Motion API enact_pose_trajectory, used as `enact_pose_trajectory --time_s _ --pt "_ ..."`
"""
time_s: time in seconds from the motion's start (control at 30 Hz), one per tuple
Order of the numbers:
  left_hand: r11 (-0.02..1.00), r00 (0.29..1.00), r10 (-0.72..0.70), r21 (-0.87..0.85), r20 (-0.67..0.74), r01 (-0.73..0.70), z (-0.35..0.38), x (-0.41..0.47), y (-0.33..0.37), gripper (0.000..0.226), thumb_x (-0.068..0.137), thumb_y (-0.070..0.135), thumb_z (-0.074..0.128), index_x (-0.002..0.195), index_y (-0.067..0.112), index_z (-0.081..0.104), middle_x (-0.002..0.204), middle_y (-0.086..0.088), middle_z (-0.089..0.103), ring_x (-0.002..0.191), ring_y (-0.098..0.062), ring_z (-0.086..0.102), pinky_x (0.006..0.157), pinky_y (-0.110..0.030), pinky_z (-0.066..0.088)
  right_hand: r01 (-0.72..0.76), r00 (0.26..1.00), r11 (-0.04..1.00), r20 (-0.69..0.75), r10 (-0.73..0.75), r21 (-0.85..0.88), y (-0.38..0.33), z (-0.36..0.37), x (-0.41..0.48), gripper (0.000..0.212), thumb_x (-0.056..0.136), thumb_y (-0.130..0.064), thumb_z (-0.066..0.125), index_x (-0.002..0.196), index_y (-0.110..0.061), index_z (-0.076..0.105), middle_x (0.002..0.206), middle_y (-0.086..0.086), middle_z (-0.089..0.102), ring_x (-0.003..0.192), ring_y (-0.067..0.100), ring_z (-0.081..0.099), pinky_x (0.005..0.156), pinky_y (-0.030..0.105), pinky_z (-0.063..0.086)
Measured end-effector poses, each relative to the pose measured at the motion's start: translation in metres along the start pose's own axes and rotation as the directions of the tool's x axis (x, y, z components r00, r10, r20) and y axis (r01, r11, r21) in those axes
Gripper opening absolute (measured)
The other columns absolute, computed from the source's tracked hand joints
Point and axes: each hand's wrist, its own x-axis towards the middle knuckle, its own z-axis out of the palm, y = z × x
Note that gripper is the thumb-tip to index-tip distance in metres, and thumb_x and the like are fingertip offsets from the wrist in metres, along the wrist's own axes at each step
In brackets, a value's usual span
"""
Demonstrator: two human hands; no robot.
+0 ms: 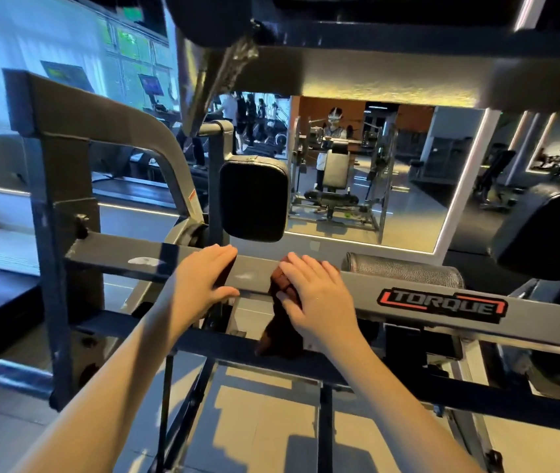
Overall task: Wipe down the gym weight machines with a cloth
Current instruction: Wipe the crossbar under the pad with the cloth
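Dark red cloth (280,331) is pressed against the grey crossbar (391,290) of the weight machine (63,186) by the right hand (318,297). Its fingers are laid nearly straight and slightly spread over the cloth, and no closed grip is seen. The loose end of the cloth hangs below the crossbar. The left hand (203,278) is rested on the crossbar just left of the cloth, with fingers together and flat across the top and the thumb against the front face.

The step in hand is judged to be the wiping of the crossbar, with the left hand used as a brace. A pale smear (142,261) is seen on the crossbar beyond the left hand.

For the next move, steady pressure is required while the cloth is drawn along the crossbar. The left hand must be lifted clear if the stroke is taken towards the smear.
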Motion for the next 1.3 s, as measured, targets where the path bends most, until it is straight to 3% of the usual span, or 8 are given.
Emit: enact_pose_trajectory --time_s 0.13,0.3,0.5,0.67,0.9,1.03,1.17,1.3 --pt "0.999 1.0 0.001 -0.04 -0.022 -0.002 -0.004 0.002 0.004 0.071 0.077 0.025 0.078 0.137 0.0 0.047 0.136 -0.018 0.053 0.129 -0.033 0.047 0.106 -0.041 0.034 -0.258 0.958 0.966 -0.131 0.253 -0.016 -0.018 0.008 0.002 0.045 0.085 -0.037 0.059 0.126 -0.018 0.061 0.13 0.006 0.061 0.124 0.03 0.054 0.107 0.048 0.037" --pt "0.998 1.0 0.0 -0.07 0.017 0.002 -0.003 0.003 0.001 0.071 0.079 0.023 0.077 0.137 -0.002 0.045 0.139 -0.019 0.049 0.132 -0.035 0.043 0.109 -0.038 0.026 0.01 1.0 0.999 0.005 -0.011 0.033 -0.041 0.014 0.017 0.046 0.09 -0.036 0.059 0.134 -0.022 0.054 0.143 0.002 0.051 0.134 0.026 0.044 0.114 0.043 0.026" --pt "0.999 0.998 0.016 -0.048 0.068 -0.012 -0.001 0.006 -0.008 0.073 0.092 0.034 0.06 0.15 0.013 0.022 0.156 -0.002 0.024 0.145 -0.016 0.019 0.113 -0.021 0.007 -0.23 0.968 0.973 -0.107 0.227 -0.015 -0.029 0.016 0.008 0.047 0.084 -0.036 0.052 0.128 -0.02 0.06 0.135 0.005 0.058 0.127 0.029 0.051 0.109 0.049 0.033" --pt "0.993 0.998 0.063 -0.098 0.012 -0.062 0.002 0.006 -0.016 0.071 0.09 0.029 0.063 0.149 0.014 0.026 0.155 -0.002 0.029 0.144 -0.016 0.021 0.11 -0.017 0.004 -0.09 0.995 0.996 -0.051 0.09 -0.003 -0.059 0.027 0.028 0.047 0.088 -0.045 0.041 0.127 -0.025 0.057 0.132 0.002 0.059 0.124 0.027 0.052 0.106 0.049 0.037" --pt "0.994 0.996 0.085 -0.072 0.007 -0.084 -0.007 0.003 -0.037 0.07 0.089 0.028 0.065 0.146 0.007 0.031 0.152 -0.01 0.034 0.142 -0.022 0.027 0.113 -0.024 0.014 -0.273 0.961 0.961 0.031 0.275 -0.048 -0.063 0.017 0.062 0.035 0.098 -0.045 0.039 0.122 -0.024 0.054 0.106 0.005 0.062 0.099 0.029 0.057 0.08 0.037 0.036" --pt "0.986 0.993 0.117 -0.12 -0.028 -0.119 -0.008 0.0 -0.04 0.065 0.089 0.022 0.065 0.144 0.004 0.034 0.149 -0.012 0.039 0.141 -0.024 0.031 0.106 -0.02 0.012 -0.292 0.956 0.956 -0.021 0.291 -0.018 -0.07 0.023 0.055 0.038 0.097 -0.049 0.037 0.123 -0.027 0.053 0.11 0.002 0.062 0.103 0.025 0.054 0.087 0.037 0.036" --pt "0.983 0.982 0.171 -0.061 -0.077 -0.175 -0.007 0.0 -0.042 0.064 0.082 0.017 0.074 0.136 -0.003 0.045 0.137 -0.02 0.052 0.13 -0.033 0.047 0.104 -0.032 0.027 -0.125 0.989 0.992 -0.082 0.124 -0.011 -0.063 0.031 0.03 0.033 0.092 -0.043 0.047 0.118 -0.025 0.058 0.112 0.003 0.063 0.104 0.027 0.057 0.088 0.038 0.043" --pt "0.969 0.964 0.243 -0.02 -0.111 -0.246 -0.005 -0.002 -0.044 0.062 0.063 0.008 0.086 0.117 -0.009 0.06 0.11 -0.023 0.067 0.102 -0.039 0.065 0.086 -0.046 0.049 -0.326 0.945 0.944 -0.007 0.326 -0.051 -0.059 0.022 0.075 0.034 0.1 -0.045 0.038 0.12 -0.023 0.055 0.1 0.002 0.067 0.094 0.026 0.061 0.072 0.034 0.036"
